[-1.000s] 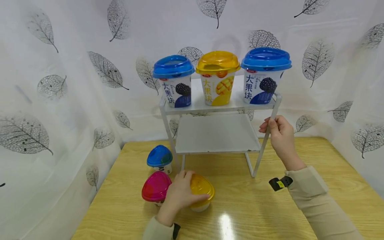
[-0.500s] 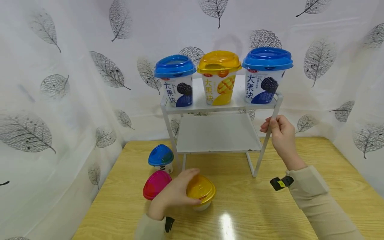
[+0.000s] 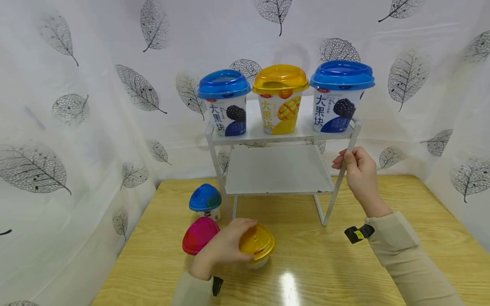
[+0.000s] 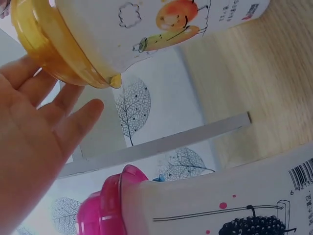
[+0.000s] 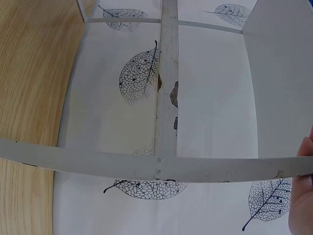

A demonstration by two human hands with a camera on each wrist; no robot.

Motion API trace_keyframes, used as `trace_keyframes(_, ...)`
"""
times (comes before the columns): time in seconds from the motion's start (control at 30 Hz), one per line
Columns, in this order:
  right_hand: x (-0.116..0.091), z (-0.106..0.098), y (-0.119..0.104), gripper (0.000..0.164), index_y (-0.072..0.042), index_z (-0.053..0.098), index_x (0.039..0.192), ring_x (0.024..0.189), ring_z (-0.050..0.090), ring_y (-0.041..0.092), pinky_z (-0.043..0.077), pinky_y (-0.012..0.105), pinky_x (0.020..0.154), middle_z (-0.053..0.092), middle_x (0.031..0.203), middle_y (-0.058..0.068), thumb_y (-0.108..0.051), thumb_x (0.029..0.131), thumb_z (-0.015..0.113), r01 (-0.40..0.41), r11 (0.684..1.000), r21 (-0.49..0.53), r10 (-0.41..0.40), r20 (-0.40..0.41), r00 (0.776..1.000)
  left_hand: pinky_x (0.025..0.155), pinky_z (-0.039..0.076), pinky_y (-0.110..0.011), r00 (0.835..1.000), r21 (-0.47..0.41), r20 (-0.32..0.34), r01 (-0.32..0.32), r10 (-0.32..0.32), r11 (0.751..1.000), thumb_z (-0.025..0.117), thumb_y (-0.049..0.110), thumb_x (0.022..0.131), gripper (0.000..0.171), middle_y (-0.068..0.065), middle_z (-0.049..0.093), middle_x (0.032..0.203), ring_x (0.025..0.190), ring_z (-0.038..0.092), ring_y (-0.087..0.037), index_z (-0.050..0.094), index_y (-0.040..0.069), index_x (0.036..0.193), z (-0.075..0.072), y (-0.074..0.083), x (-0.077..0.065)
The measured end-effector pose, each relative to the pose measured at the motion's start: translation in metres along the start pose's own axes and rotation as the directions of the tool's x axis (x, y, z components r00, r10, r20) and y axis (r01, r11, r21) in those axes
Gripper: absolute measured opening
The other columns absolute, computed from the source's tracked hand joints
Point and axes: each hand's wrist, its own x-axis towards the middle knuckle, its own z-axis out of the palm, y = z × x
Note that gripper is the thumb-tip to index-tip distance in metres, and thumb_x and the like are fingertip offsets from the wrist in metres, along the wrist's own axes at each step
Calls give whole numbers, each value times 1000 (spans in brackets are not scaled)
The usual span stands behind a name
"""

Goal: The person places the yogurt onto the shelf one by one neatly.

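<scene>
My left hand holds the yellow lid of a yogurt cup on the table, thumb at the front and fingers at the far side. In the left wrist view, the fingers lie against the lid's rim, and the cup shows printed fruit drawings. Beside this hand stands a pink-lidded yogurt cup, partly hidden by it. My right hand grips the right front leg of a white two-tier rack; the right wrist view shows only its edge by the leg.
On the rack's top shelf stand a blue-lidded cup, a yellow-lidded cup and another blue-lidded cup. A smaller-looking blue-lidded cup stands left of the rack on the wooden table. A leaf-patterned curtain surrounds the table.
My left hand has shifted left on the yellow lid, spreading and then drawing its fingers in slightly. The cup stays in place. My right hand keeps its grip on the rack leg.
</scene>
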Motion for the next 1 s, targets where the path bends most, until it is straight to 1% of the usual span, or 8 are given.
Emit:
trace_keyframes(0.17,0,0,0,25,10,48,92,65,59,4,48,15,64,58,72,-8,-13,95,37,1,1000,5,-1,-4,1000,92,38,-34,998,35,-41,40,-38,999,75,38,66,74,-3,43,125,115,38,-19,45,7,126,2,3,1)
trace_keyframes(0.33,1,0,1,23,5,49,90,64,59,4,48,15,64,58,72,-8,-14,95,38,4,1000,12,-4,-8,1000,86,42,-32,991,88,-106,93,-83,992,72,50,64,74,-2,44,119,108,40,-18,50,7,121,8,10,2)
trace_keyframes(0.43,1,0,1,25,8,49,91,64,59,4,48,15,64,58,72,-7,-14,94,38,6,1000,21,-5,-9,1000,79,45,-30,981,129,-150,143,-123,981,69,56,64,74,-2,44,114,103,40,-17,52,8,117,12,13,4)
trace_keyframes(0.57,0,1,1,24,7,49,91,64,59,4,48,15,64,58,72,-7,-14,94,38,5,1000,28,-5,-11,1000,72,47,-28,962,175,-204,220,-183,960,63,66,62,78,-4,43,107,96,41,-17,53,7,112,19,17,6)
trace_keyframes(0.77,0,0,1,24,7,49,91,64,59,4,48,15,65,58,73,-7,-14,95,38,5,1000,17,-5,-12,1000,74,47,-30,937,190,-242,300,-252,935,52,78,58,90,-8,42,106,96,40,-20,51,5,111,25,21,10)
trace_keyframes(0.9,0,1,2,24,8,48,91,64,59,4,48,15,65,58,73,-7,-14,95,37,5,1000,16,-4,-7,1000,78,47,-33,929,131,-265,301,-260,944,54,73,63,89,-11,40,116,103,39,-24,48,3,117,24,20,8)
trace_keyframes(0.97,0,1,2,25,9,47,92,64,59,4,48,16,64,58,72,-7,-14,95,37,7,1000,19,-7,-8,1000,81,46,-35,934,82,-266,270,-240,959,57,67,66,86,-12,37,123,108,38,-26,44,3,121,20,18,6)
trace_keyframes(1.0,0,1,2,26,10,47,92,64,59,4,48,16,64,58,72,-7,-14,94,37,8,1000,19,-8,-9,1000,83,45,-36,940,63,-260,246,-222,967,59,65,68,85,-12,35,126,111,37,-26,43,3,123,17,16,5)
